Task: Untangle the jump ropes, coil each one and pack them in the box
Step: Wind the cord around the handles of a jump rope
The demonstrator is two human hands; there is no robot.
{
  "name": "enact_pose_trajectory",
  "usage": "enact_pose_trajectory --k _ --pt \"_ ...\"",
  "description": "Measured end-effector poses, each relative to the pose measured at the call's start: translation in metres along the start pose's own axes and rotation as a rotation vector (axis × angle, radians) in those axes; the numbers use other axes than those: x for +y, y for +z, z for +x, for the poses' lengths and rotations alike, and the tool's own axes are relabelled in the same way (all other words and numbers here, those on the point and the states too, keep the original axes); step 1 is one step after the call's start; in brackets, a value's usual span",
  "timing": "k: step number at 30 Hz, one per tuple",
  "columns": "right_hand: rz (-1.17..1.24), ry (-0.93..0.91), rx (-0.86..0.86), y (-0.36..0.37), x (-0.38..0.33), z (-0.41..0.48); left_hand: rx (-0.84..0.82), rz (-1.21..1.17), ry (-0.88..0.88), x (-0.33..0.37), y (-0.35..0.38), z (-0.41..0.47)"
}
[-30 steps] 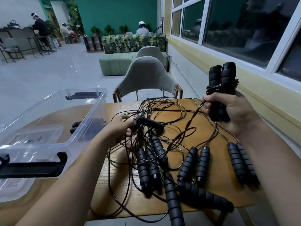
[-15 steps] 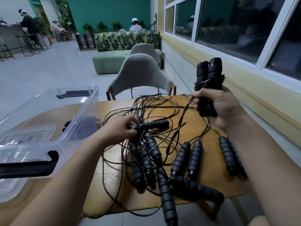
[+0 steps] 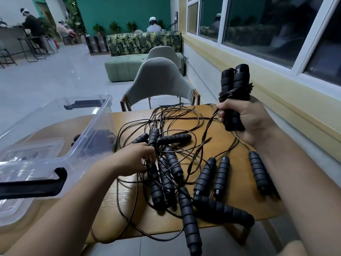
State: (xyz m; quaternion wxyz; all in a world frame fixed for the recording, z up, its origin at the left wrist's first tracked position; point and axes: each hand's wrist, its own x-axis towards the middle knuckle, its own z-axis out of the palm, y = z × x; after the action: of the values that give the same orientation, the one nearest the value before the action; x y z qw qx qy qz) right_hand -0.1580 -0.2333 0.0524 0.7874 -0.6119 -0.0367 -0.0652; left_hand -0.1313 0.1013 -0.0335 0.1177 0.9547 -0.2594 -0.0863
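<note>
Small pale marks on the end caps of two handles [image 3: 220, 174], right of the box [image 3: 103, 115]; too small to read.

Since half a second ago: let go of the handle [image 3: 173, 138] then raised by the left hand [image 3: 136, 159], now lying flat just right of the box. Dropped lower into the tangle of jump ropes [image 3: 177, 163], fingers [image 3: 149, 154] curled down among cords and grips; whether pinching a cord, impossible to tell. Still raised far right of the box, in the right hand [image 3: 251, 122]: the coiled rope [image 3: 234, 89], fingers wrapped tight round its two handles, both upright, cord wound round their middle, one strand trailing down to the tangle.

Ribbed black foam on every grip, cylindrical, blunt-ended. Thin glossy black cords in loose overlapping loops across the wooden bench [image 3: 238, 174], grained and honey-coloured, some loops hanging over its near edge. Clear hard plastic for the box, rounded corners, black clip handle [image 3: 33, 185] on its near end; inside, seen through the wall, another dark rope bundle [image 3: 96, 139].
</note>
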Motion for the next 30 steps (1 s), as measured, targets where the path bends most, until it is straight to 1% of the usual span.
enact_pose_trajectory --k 4,7,10,14,17,19,22,26,28,30 --pt "0.0 -0.002 -0.011 0.003 0.004 0.0 0.077 0.048 0.022 -0.002 0.003 0.002" --pt "-0.015 -0.009 -0.01 0.005 0.006 -0.002 0.103 0.073 0.016 -0.004 0.0 0.001" --pt "-0.017 -0.008 -0.018 0.008 0.007 -0.003 0.149 0.023 0.037 -0.001 -0.004 -0.001" --pt "-0.071 0.044 -0.056 0.015 0.01 -0.004 0.358 -0.15 0.133 0.016 -0.009 0.001" --pt "-0.176 0.12 -0.112 0.024 0.018 -0.007 0.522 -0.201 0.189 0.033 -0.014 0.005" --pt "-0.276 0.16 -0.164 0.032 0.024 -0.009 0.579 -0.228 0.187 0.043 -0.016 0.008" --pt "-0.364 0.162 -0.219 0.047 0.031 -0.014 0.596 -0.294 0.206 0.057 -0.016 0.011" --pt "-0.462 0.105 -0.184 0.064 0.037 -0.019 0.6 -0.356 0.192 0.065 -0.017 0.011" --pt "-0.456 0.109 -0.18 0.065 0.039 -0.019 0.618 -0.386 0.189 0.066 -0.017 0.01" --pt "-0.422 0.141 -0.196 0.064 0.037 -0.018 0.637 -0.476 0.18 0.065 -0.015 0.009"
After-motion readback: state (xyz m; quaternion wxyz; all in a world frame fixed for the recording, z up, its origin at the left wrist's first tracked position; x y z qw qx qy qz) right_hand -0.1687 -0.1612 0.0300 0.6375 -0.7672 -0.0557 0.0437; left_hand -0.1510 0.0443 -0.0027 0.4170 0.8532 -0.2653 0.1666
